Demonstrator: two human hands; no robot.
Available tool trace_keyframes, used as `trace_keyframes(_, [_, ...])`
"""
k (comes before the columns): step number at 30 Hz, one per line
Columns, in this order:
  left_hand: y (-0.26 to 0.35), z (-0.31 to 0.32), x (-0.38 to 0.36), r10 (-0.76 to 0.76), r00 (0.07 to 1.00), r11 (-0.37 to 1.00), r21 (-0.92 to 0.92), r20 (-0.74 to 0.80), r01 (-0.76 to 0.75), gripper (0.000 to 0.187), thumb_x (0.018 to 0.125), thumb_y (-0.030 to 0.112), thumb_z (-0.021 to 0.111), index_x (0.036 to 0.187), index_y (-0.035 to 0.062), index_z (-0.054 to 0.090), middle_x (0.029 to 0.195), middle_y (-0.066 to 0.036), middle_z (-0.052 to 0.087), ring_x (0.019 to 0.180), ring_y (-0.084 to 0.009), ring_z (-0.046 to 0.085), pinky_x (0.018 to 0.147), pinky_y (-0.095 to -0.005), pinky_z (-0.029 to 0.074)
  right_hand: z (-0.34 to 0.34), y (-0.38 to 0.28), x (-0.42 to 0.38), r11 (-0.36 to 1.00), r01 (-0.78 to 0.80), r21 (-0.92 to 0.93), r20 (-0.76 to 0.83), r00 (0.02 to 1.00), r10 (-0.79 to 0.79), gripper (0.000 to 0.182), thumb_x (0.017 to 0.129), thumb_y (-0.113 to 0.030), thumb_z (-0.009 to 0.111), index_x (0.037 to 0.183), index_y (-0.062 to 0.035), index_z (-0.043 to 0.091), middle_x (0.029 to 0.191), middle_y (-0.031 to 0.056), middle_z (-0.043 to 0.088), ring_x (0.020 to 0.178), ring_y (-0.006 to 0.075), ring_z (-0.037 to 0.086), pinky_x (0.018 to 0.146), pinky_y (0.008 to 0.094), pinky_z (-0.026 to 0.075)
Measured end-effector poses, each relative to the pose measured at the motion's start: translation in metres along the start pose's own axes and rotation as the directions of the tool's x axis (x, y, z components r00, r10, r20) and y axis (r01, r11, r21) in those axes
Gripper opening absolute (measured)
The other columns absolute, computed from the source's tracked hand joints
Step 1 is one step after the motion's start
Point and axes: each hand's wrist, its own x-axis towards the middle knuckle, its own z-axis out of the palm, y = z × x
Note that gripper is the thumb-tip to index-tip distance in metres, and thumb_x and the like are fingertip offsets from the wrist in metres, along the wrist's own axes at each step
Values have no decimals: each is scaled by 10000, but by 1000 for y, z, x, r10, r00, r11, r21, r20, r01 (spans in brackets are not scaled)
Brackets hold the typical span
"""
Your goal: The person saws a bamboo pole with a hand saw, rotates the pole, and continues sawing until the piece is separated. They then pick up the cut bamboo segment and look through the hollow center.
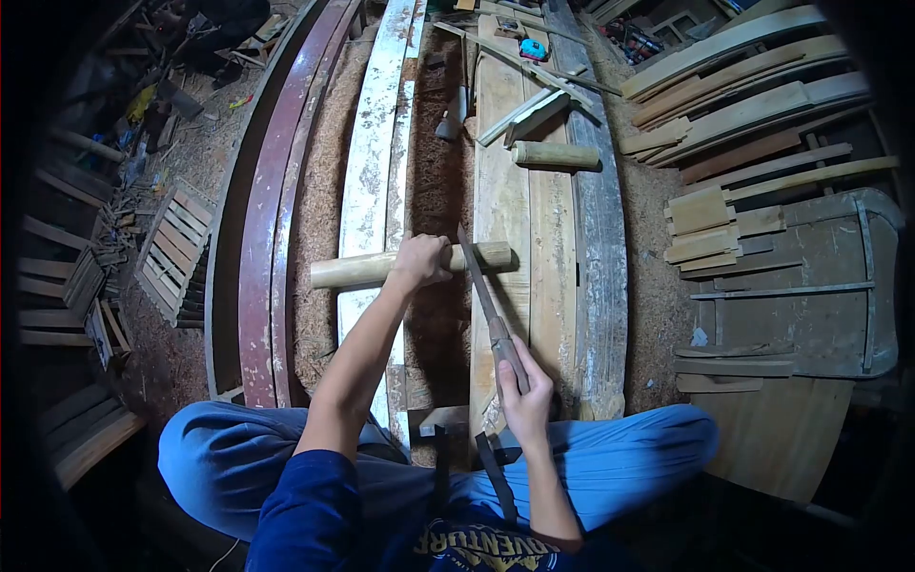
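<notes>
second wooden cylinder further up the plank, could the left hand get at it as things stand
Probably not right away: the left hand is wrapped around the near cylinder, and the far cylinder lies well beyond it, though nothing blocks the way.

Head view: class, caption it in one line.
Left hand steadies a wooden dowel; right hand holds a saw.
</notes>
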Motion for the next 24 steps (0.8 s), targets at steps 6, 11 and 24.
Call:
trace_keyframes(6, [5,20,-5,69,929,990,143,-363,-18,592,666,327,896,1108,100,575,998,-106,685,1040,-288,666,900,-440,495,7,8,10,996,-65,58,4,998,65,481,1034,-149,632,1431,104,534,1315,196,679,1196,198,648,1054,319,474])
trace_keyframes(11, [14,8,-8,-69,992,997,13,-108,71,482,715,285,852,1053,58,596,875,-162,715,847,-363,717,746,-478,571,20,12,15,996,-78,33,20,997,77,478,1043,-163,625,1430,102,535,1319,200,676,1203,198,644,1056,317,473])
trace_keyframes(24, [21,18,-4,-24,977,997,65,-212,39,253,765,184,750,953,70,625,828,-144,736,767,-321,738,704,-446,570,10,-5,24,991,-94,-99,34,995,97,450,1068,-191,580,1424,83,551,1344,223,669,1254,238,631,1077,346,460])
